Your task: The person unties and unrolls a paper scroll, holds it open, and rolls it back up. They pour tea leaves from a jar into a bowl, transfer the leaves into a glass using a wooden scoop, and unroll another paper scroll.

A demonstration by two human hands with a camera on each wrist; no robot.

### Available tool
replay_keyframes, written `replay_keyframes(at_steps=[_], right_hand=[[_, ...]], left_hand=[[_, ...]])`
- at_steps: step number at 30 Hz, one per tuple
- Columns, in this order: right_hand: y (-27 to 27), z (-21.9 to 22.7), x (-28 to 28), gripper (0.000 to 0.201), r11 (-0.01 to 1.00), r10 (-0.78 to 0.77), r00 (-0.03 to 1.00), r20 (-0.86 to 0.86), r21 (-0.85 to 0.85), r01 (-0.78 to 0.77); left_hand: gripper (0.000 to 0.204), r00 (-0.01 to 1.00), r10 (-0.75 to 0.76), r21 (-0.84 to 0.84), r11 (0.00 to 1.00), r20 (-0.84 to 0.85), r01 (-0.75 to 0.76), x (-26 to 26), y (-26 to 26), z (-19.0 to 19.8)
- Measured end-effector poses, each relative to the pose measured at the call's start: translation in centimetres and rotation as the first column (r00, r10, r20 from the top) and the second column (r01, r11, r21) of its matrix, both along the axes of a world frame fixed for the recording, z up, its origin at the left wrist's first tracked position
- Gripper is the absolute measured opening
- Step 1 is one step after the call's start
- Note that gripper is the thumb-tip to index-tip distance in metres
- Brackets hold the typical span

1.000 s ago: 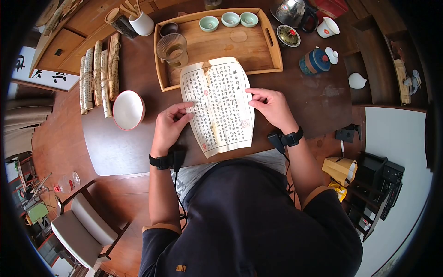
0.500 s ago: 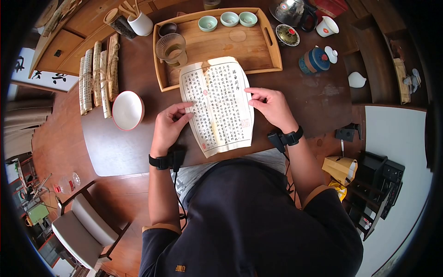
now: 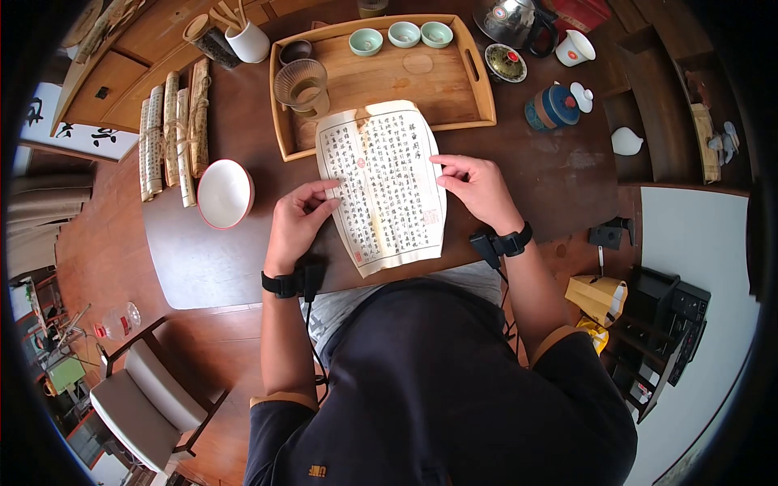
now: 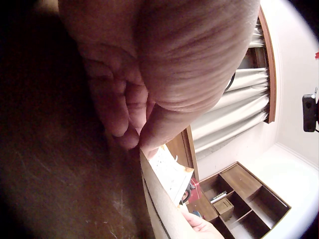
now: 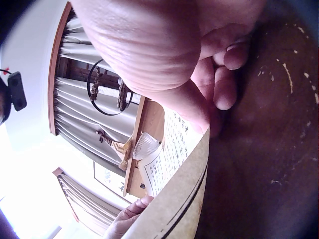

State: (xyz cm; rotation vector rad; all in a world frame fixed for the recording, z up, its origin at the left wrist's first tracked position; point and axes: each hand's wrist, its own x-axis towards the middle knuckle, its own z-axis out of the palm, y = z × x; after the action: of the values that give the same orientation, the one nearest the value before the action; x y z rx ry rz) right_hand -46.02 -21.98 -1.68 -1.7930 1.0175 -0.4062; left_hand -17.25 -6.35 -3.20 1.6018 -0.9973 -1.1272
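A sheet of paper (image 3: 385,190) covered in columns of dark handwriting, with red seals, is held between both hands. The left hand (image 3: 298,223) pinches its left edge between thumb and fingers. On the right edge, the right hand (image 3: 481,190) pinches the paper the same way. In the left wrist view the thumb and a finger of the left hand (image 4: 149,89) meet on the paper edge (image 4: 162,199). The right wrist view shows the right hand (image 5: 174,64) gripping the sheet (image 5: 172,149), which is curved. Its top overlaps the near rim of the wooden tray (image 3: 300,153).
The tray carries green cups (image 3: 366,41) and a ribbed glass (image 3: 301,87). Left of the paper are a white bowl (image 3: 225,194) and rolled scrolls (image 3: 172,130). To the right stand a blue jar (image 3: 551,108), a lidded bowl (image 3: 506,63) and a kettle (image 3: 506,20).
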Motion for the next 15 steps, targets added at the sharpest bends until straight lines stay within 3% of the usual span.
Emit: replay_keyframes(at_steps=[15], right_hand=[[-0.06,-0.24,0.06,0.034,1.0,-0.012,1.0,0.021,-0.015,0.013]], left_hand=[[0.027,1.0,-0.002,-0.002,1.0,0.021,0.002,-0.07,-0.02,0.21]])
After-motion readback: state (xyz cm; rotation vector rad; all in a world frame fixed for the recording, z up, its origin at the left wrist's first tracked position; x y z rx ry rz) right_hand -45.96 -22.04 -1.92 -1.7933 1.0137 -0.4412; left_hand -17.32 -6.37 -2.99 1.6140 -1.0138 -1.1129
